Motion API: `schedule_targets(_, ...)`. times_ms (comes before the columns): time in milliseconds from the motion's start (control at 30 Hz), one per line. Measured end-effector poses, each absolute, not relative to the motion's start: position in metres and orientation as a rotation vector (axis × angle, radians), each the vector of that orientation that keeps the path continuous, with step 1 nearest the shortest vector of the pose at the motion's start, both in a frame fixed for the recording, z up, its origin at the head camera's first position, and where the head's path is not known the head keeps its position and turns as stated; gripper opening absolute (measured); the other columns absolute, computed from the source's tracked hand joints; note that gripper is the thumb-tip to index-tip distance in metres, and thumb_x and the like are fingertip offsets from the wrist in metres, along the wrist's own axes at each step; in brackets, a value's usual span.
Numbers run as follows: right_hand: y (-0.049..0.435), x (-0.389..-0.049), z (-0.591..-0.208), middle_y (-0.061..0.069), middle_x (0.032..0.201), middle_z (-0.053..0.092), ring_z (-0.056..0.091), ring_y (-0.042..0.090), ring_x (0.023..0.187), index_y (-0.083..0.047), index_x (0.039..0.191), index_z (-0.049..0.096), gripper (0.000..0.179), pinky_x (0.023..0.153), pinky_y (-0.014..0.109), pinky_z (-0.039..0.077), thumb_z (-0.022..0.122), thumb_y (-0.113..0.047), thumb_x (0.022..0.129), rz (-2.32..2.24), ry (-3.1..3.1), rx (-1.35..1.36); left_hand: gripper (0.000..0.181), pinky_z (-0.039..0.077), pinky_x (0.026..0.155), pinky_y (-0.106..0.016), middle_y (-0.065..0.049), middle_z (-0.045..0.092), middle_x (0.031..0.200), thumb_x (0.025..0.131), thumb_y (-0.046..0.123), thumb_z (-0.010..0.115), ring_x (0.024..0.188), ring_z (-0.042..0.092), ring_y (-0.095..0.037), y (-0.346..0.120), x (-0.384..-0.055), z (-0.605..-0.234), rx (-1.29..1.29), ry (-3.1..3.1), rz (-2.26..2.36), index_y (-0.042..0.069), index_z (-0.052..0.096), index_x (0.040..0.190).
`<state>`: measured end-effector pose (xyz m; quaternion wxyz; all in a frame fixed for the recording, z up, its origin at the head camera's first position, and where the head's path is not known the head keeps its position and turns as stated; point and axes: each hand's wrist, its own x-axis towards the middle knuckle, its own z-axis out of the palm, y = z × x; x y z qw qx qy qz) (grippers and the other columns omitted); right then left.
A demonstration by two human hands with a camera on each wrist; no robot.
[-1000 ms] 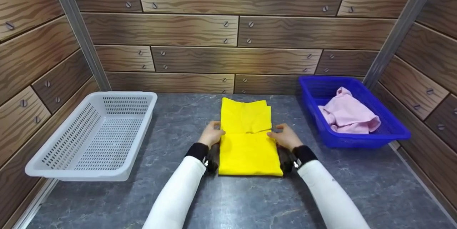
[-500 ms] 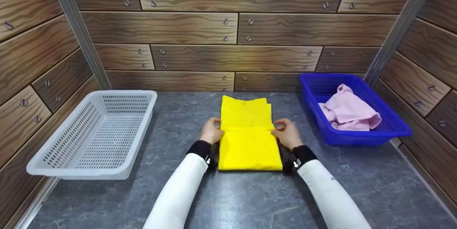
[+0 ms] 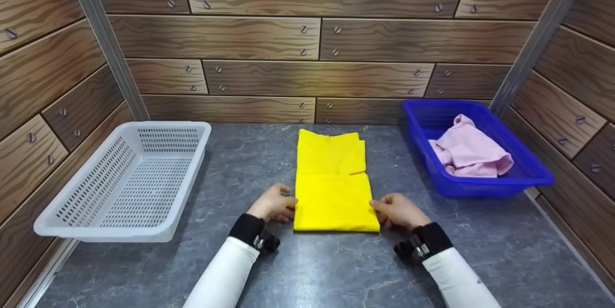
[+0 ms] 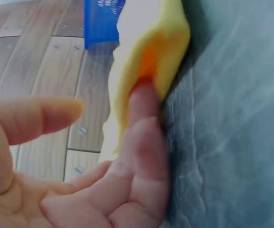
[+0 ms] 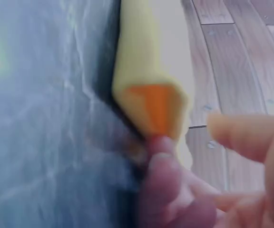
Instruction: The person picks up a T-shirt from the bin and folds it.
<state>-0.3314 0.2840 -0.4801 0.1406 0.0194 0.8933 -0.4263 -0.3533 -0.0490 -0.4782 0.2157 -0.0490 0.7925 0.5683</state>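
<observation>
Yel. cloth (image 3: 334, 202) btwn L/R hands (image 3: 274, 203) (image 3: 401, 210)

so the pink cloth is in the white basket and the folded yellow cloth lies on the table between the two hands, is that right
Not quite: the pink cloth is in the blue basket, not the white basket, as the head view shows. The folded yellow cloth does lie on the table between the left hand and right hand.
</observation>
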Motion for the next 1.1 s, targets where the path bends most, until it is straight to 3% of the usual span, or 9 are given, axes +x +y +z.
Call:
schedule_targets(167, 0.286, -0.320, -0.471, 0.000, 0.065, 0.062, 0.055, 0.013, 0.056, -0.007, 0.077, 0.071, 0.038, 0.054, 0.026, 0.045, 0.069, -0.040, 0.097, -1.052, 2.557, -0.085, 0.033, 0.055, 0.063, -0.028, -0.015, 0.072, 0.103, 0.099, 0.016, 0.066, 0.076, 0.072, -0.019, -0.053, -0.339, -0.476, -0.015, 2.225, 1.489, 0.006, 0.051, 0.126)
schedule_targets(433, 0.286, -0.316, -0.473, -0.004, 0.063, 0.062, 0.053, 0.011, 0.055, -0.005, 0.073, 0.072, 0.034, 0.054, 0.025, 0.044, 0.070, -0.028, 0.097, -0.932, 2.586, -0.274, 0.004, 0.045, 0.057, -0.023, 0.000, 0.065, 0.077, 0.090, 0.004, 0.072, 0.064, 0.061, -0.013, -0.054, -0.328, -0.481, 0.367, 2.411, 1.301, 0.005, 0.069, 0.093)
schedule_targets(667, 0.285, -0.313, -0.470, -0.005, 0.059, 0.059, 0.051, 0.010, 0.053, -0.008, 0.069, 0.070, 0.034, 0.052, 0.023, 0.040, 0.071, -0.028, 0.096, -0.858, 2.649, -0.262, 0.008, 0.042, 0.057, -0.022, -0.002, 0.066, 0.081, 0.086, -0.002, 0.072, 0.063, 0.052, -0.012, -0.052, -0.324, -0.480, 0.462, 2.530, 1.199, 0.005, 0.074, 0.090)
schedule_targets(933, 0.278, -0.309, -0.471, -0.004, 0.055, 0.056, 0.048, 0.010, 0.050, -0.009, 0.064, 0.068, 0.033, 0.050, 0.022, 0.037, 0.077, -0.024, 0.092, -0.797, 2.726, -0.177, 0.017, 0.038, 0.054, -0.023, 0.002, 0.055, 0.070, 0.083, -0.006, 0.069, 0.059, 0.045, -0.012, -0.047, -0.321, -0.477, 0.459, 2.601, 1.104, 0.007, 0.076, 0.090)
schedule_targets(1100, 0.274, -0.308, -0.471, -0.004, 0.056, 0.050, 0.045, 0.012, 0.052, -0.011, 0.063, 0.061, 0.034, 0.051, 0.024, 0.035, 0.081, -0.023, 0.087, -0.744, 2.808, -0.156, 0.016, 0.041, 0.059, -0.028, -0.004, 0.065, 0.081, 0.080, -0.005, 0.071, 0.066, 0.051, -0.017, -0.041, -0.316, -0.475, 0.469, 2.756, 0.953, 0.010, 0.075, 0.084)
